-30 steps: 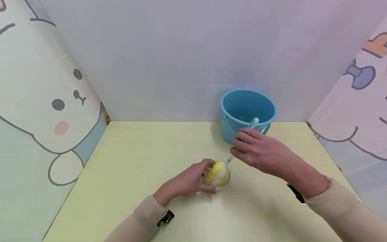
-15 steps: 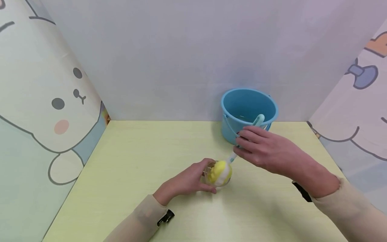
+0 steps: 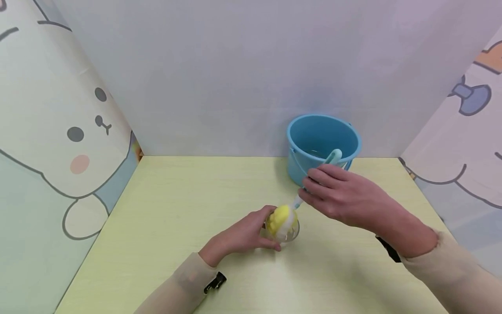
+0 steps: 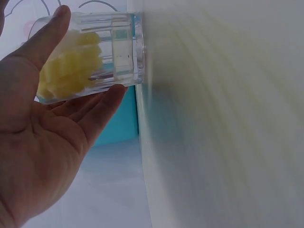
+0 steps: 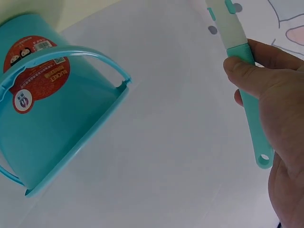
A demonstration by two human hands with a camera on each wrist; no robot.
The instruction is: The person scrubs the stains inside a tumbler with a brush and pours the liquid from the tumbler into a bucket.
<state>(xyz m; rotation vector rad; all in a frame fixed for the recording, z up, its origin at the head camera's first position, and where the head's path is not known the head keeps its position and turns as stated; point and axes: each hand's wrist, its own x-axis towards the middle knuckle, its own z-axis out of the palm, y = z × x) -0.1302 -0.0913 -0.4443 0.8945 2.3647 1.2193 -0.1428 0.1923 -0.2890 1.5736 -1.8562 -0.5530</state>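
Note:
My left hand (image 3: pixel 245 233) holds a clear drinking glass (image 3: pixel 294 234) upright on the table, thumb and fingers on either side of it. Inside the glass sits the yellow and white sponge head (image 3: pixel 279 220) of a bottle brush, part of it showing above the rim. In the left wrist view the sponge (image 4: pixel 71 71) shows through the ribbed wall of the glass (image 4: pixel 122 47), off its thick base. My right hand (image 3: pixel 335 192) grips the brush's teal handle (image 5: pixel 254 128), which slants up and away from the glass; its white shaft (image 5: pixel 230 26) leads toward the sponge.
Behind my right hand a blue bucket (image 3: pixel 296 168) with a thin carrying handle stands near the back wall (image 3: pixel 211 87); a little clear water seems to lie in it. The pale yellow table (image 3: pixel 176 192) is enclosed by side panels printed with cartoon animals.
My right hand moves slightly up and right, then back left. The sponge head shifts with it, now farther left and a little higher in the glass. My left hand keeps its place.

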